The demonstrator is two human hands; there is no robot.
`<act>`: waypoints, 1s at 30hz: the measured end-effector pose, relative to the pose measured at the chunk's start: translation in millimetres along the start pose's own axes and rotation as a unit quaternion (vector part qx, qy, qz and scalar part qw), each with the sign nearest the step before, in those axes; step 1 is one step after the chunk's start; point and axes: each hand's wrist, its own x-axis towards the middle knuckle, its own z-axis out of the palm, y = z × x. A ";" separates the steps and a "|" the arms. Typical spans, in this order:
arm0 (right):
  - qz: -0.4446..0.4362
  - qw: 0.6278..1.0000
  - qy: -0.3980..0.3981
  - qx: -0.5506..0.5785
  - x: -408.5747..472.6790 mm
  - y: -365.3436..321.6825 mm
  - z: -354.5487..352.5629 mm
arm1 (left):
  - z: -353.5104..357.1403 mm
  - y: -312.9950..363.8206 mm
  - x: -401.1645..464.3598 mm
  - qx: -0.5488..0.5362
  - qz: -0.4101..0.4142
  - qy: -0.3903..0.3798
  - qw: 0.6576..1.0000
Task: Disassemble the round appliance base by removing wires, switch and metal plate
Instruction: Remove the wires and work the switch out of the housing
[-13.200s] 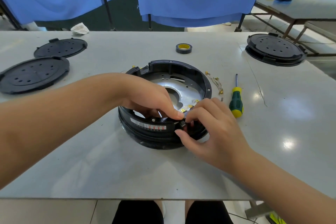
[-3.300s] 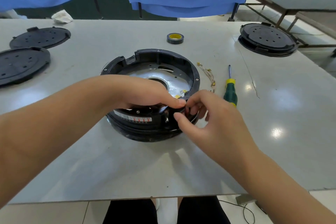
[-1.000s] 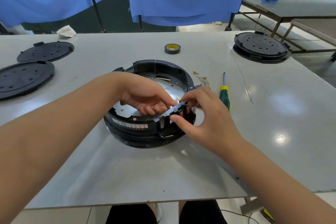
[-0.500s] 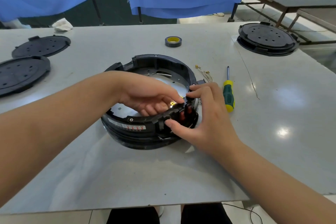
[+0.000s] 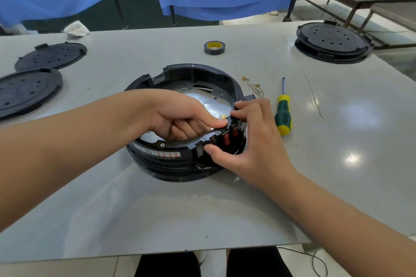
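The base (image 5: 186,119) sits mid-table (image 5: 225,209), open side up, plate (image 5: 202,96) still inside. Both hands meet at its near right rim: the left hand (image 5: 180,117) reaches inside, thumb pressed on the rim edge, fingers curled beneath; the right hand (image 5: 249,139) pinches the switch (image 5: 229,136) from outside, thumb low, fingers over the top. The switch looks only partly freed. If it jams askew, forcing it could snap the plastic seat or bend its terminals. A slip could also shove the base right toward the screwdriver (image 5: 283,117) and loose wires (image 5: 253,86).
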 end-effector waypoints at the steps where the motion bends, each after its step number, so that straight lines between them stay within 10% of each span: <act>1: 0.000 1.000 0.000 -0.002 -0.1 -0.4 -0.4 | -0.2 -0.4 -0.4 0.000 -0.001 -0.002 1.000; 30: 0.002 1.000 -0.001 -0.012 0.1 -4.2 0.0 | -5.3 -3.9 -7.8 0.057 0.021 0.006 0.998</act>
